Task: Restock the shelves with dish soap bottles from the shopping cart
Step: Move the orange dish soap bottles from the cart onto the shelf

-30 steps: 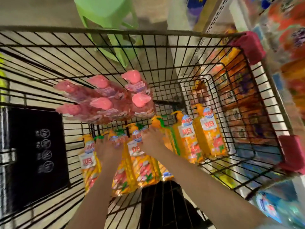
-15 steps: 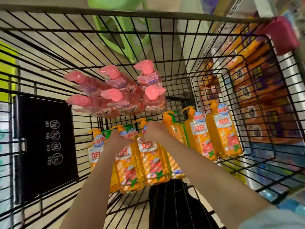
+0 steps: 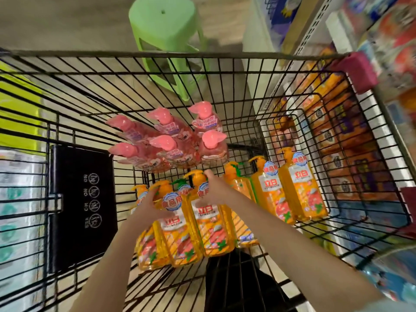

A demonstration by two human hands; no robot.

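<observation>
Inside the black wire shopping cart (image 3: 225,56) stand several orange dish soap bottles with pump tops. My left hand (image 3: 150,206) grips the neck of one orange bottle (image 3: 177,235) at the near left. My right hand (image 3: 215,188) grips the neck of the orange bottle (image 3: 213,228) beside it. Both bottles look raised a little above the others. Two more orange bottles (image 3: 290,194) stand at the right. A cluster of pink pump bottles (image 3: 171,140) leans at the cart's far side.
A green plastic stool (image 3: 166,39) stands on the floor beyond the cart. Stocked shelves (image 3: 337,122) run along the right, close to the cart's side. A black flap with printed symbols (image 3: 81,206) hangs on the cart's left wall. Packaged goods (image 3: 15,199) sit at the left.
Both hands have closed on the two near orange bottles and lifted them toward me. The view has tilted up, showing more of the stool.
</observation>
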